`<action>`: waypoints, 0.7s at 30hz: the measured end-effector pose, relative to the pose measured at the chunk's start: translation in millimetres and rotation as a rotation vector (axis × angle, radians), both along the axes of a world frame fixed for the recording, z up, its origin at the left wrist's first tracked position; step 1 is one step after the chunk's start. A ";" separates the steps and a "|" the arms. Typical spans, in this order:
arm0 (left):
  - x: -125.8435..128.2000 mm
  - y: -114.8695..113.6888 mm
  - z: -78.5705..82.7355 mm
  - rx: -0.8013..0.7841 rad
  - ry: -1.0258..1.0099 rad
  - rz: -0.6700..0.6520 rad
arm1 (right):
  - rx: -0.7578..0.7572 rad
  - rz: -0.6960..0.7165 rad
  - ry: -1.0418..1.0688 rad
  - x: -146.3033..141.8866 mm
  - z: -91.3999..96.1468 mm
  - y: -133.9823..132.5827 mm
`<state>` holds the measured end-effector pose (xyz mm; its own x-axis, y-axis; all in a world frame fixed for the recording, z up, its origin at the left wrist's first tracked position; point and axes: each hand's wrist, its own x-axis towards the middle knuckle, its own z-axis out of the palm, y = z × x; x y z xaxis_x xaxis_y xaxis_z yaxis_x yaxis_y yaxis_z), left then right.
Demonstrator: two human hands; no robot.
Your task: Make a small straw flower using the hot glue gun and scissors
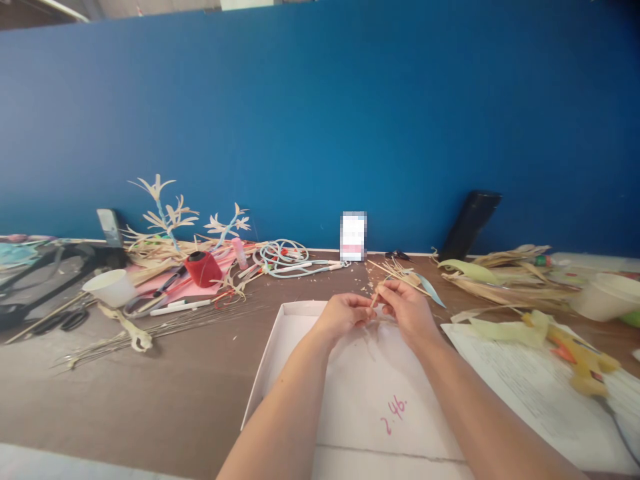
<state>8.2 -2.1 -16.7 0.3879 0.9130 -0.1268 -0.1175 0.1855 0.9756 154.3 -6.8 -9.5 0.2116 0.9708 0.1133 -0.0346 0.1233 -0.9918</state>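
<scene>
Over the far edge of a white box lid, my two hands meet. My left hand is closed, its fingertips pinching a thin, pale stick-like piece. From the right, my right hand pinches the upper end of the same piece between thumb and finger. Its exact kind is too small to tell. Thin pale strands hang below the fingers, blurred against the white. Just beyond the hands lie thin wooden sticks and a light blue paper leaf.
Left are straw flowers, a red thread spool, a white cup, wires and coiled blue cord. A phone leans on the blue partition. Right are dried husks, a yellow glue gun, papers and another cup.
</scene>
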 end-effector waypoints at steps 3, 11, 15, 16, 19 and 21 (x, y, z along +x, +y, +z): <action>-0.1 0.4 -0.6 -0.005 0.005 0.001 | 0.006 -0.027 -0.042 -0.5 0.2 0.1; 0.1 -1.3 2.2 -0.006 0.001 0.011 | 0.032 -0.063 -0.097 -0.2 2.2 0.2; -0.1 -1.7 3.3 -0.006 0.017 0.017 | 0.032 -0.075 -0.108 -0.8 3.8 -0.4; 0.1 -1.6 3.2 -0.006 0.016 0.020 | 0.033 -0.076 -0.106 -1.1 4.2 -0.6; 2.0 -1.8 2.9 -0.005 -0.016 0.034 | 0.033 -0.076 -0.091 -2.0 4.8 -1.1; 4.1 -2.5 3.1 -0.014 -0.038 0.055 | 0.030 -0.072 -0.084 -2.2 4.9 -1.2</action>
